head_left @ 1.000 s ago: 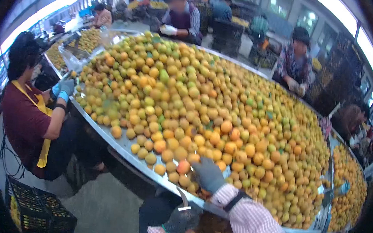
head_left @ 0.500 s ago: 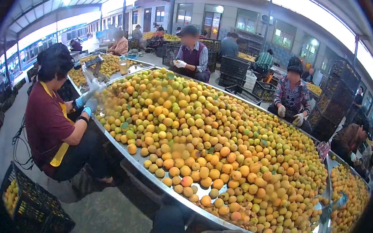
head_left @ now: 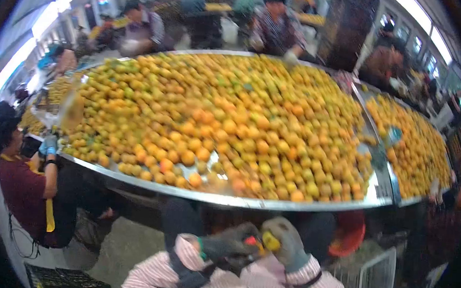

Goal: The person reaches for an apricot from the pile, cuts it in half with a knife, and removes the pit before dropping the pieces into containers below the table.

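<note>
In front of my lap, both gloved hands are close together below the table's near edge. My right hand (head_left: 286, 243), in a grey glove, is closed around a yellow apricot (head_left: 270, 241). My left hand (head_left: 231, 242), in a darker glove, grips a small red-and-yellow object (head_left: 251, 241) right beside the fruit; blur keeps me from telling what it is. Above my hands, a large heap of yellow and orange apricots (head_left: 231, 128) lies on a metal-rimmed table (head_left: 210, 198).
A red tub (head_left: 351, 235) stands below the table by my right knee, near a white crate (head_left: 378, 280). A black crate (head_left: 66, 280) is at lower left. One person (head_left: 22, 183) sits at left; others sit across the table. A divider (head_left: 381, 170) separates more apricots.
The view has swung down and to the right. My hands, sleeves and lap now show fully, with the red tub and white crate; earlier only part of a glove with fruit showed.
</note>
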The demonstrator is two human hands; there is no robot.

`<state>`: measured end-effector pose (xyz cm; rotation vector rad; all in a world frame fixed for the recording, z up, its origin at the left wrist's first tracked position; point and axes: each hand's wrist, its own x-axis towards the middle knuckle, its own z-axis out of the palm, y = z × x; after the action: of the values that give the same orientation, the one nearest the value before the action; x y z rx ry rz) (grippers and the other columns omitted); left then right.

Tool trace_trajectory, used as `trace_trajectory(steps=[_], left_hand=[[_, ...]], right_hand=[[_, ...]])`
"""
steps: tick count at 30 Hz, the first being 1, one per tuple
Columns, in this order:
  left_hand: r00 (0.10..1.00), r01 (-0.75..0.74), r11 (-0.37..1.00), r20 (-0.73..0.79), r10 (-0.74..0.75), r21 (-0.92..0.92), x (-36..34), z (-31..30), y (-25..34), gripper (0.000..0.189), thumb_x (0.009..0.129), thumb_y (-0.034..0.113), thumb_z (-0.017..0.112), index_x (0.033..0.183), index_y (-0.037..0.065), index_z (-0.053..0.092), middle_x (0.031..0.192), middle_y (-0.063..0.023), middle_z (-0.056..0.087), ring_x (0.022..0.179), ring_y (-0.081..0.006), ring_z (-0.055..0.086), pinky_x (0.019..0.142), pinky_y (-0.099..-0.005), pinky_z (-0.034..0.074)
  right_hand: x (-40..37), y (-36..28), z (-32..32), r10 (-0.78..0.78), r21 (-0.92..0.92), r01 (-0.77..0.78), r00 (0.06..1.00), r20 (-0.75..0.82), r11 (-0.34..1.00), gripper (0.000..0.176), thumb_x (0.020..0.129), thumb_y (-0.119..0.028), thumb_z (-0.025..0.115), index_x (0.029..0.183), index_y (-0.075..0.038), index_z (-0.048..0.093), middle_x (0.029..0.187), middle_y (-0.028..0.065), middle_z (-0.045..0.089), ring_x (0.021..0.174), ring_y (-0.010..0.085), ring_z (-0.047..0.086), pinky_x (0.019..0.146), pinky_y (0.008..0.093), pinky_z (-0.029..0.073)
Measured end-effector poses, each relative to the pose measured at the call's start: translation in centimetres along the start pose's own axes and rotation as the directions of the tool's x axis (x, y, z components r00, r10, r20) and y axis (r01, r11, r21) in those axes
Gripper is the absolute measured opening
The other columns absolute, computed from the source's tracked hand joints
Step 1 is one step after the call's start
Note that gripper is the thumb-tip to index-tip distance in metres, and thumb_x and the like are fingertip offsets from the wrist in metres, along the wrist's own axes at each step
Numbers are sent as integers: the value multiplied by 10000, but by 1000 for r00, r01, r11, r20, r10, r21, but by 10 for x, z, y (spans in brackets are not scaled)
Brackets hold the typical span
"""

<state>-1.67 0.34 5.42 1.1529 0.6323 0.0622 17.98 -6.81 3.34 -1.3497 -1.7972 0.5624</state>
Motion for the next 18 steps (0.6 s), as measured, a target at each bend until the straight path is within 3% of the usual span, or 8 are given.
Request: trace_trajectory(steps=[1,2,4,7,8,9,11,18], left_hand=[[983,-185,983,12,186,-6,13,-7,-22,337,800,189,667,1043,62,471,797,-28,532,655,-88,502,562,-240,450],[997,-59,993,42,63,-98,8,-5,-11,322,817,190,652,1045,60,466,838,-40,535,726,-90,518,595,-250,464],[999,6,998,-42,-9,-58,-4,10,7,322,824,205,650,1045,62,465,858,-44,537,741,-95,523,611,-255,470],[977,-108,990,-176,123,90,-4,12,-11,336,826,230,654,1041,59,462,896,-83,550,766,-148,565,638,-286,485],[903,-274,890,-220,368,365,-3,12,-17,350,818,233,660,1049,61,459,894,-116,567,760,-205,593,637,-320,492],[782,-375,692,-190,594,617,-3,12,-19,365,810,236,665,1056,63,457,892,-149,584,753,-262,622,637,-353,499],[797,-216,717,-304,522,663,-5,24,-23,337,812,207,657,1052,70,465,861,-140,578,736,-285,626,630,-365,494],[692,-11,809,-579,431,588,-21,37,-21,346,775,113,672,1043,71,457,867,-171,577,777,-364,625,651,-404,488]], right_hand=[[2,2,0,-39,65,40,999,-12,997,270,728,-35,638,997,-44,615,954,110,603,894,233,589,794,312,477],[4,3,2,327,552,-317,941,84,771,239,757,-42,635,994,-40,612,947,94,602,896,208,583,790,300,477],[-2,6,10,466,896,-443,795,389,7,230,835,-107,620,1042,-19,575,986,62,584,940,155,563,826,276,474],[-12,-9,14,473,923,-367,838,273,117,333,830,-172,634,1100,-8,529,1055,78,564,983,170,559,887,281,462],[-18,-8,13,218,592,-213,974,65,777,408,824,-198,640,1149,-5,489,1132,102,527,1049,198,543,942,331,448],[-21,-9,14,217,595,-216,974,71,774,408,824,-198,640,1149,-5,489,1132,102,527,1049,198,543,942,331,448],[-31,-13,16,351,934,-263,873,338,-242,383,828,-206,640,1141,-34,501,1180,130,490,1091,229,519,900,372,473],[-40,0,10,342,876,-367,817,464,-311,358,857,-195,601,1151,-28,485,1138,118,512,1059,244,542,839,403,517]])
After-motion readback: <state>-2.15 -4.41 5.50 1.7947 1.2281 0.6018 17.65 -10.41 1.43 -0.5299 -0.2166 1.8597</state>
